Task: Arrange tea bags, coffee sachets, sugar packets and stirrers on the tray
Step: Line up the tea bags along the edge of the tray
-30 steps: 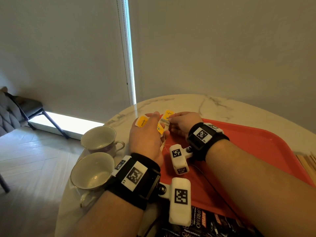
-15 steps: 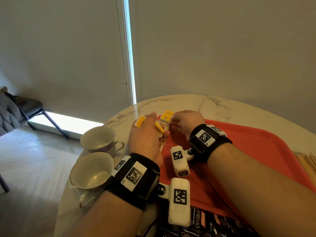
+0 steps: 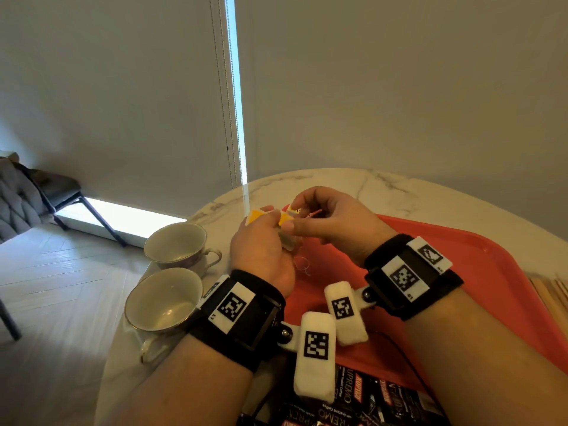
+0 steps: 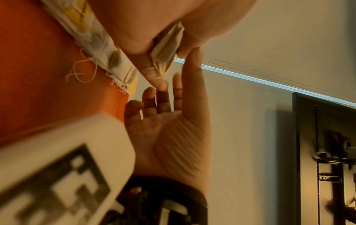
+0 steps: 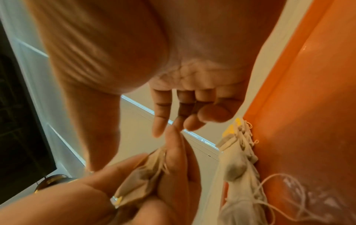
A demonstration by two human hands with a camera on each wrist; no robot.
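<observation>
My left hand (image 3: 275, 224) grips a small bunch of tea bags (image 5: 140, 175) with yellow tags (image 3: 255, 215), just above the far left corner of the red tray (image 3: 461, 272). In the left wrist view the bags (image 4: 166, 45) are squeezed between thumb and fingers. My right hand (image 3: 296, 215) is beside them, its fingers loose and nearly straight (image 5: 159, 121). Its fingertips meet my left fingertips and it holds nothing. A row of tea bags (image 5: 237, 166) with loose strings lies along the tray's left edge (image 4: 92, 35).
Two empty cups (image 3: 175, 244) (image 3: 164, 302) stand on the marble table left of the tray. Black coffee sachets (image 3: 353, 401) lie at the near edge below my wrists. Wooden stirrers (image 3: 550, 296) lie right of the tray. A chair (image 3: 37, 192) is far left.
Both hands have risen a little off the tray corner. My right hand's fingers have spread away from the yellow tag they were on. My left hand keeps its bunch.
</observation>
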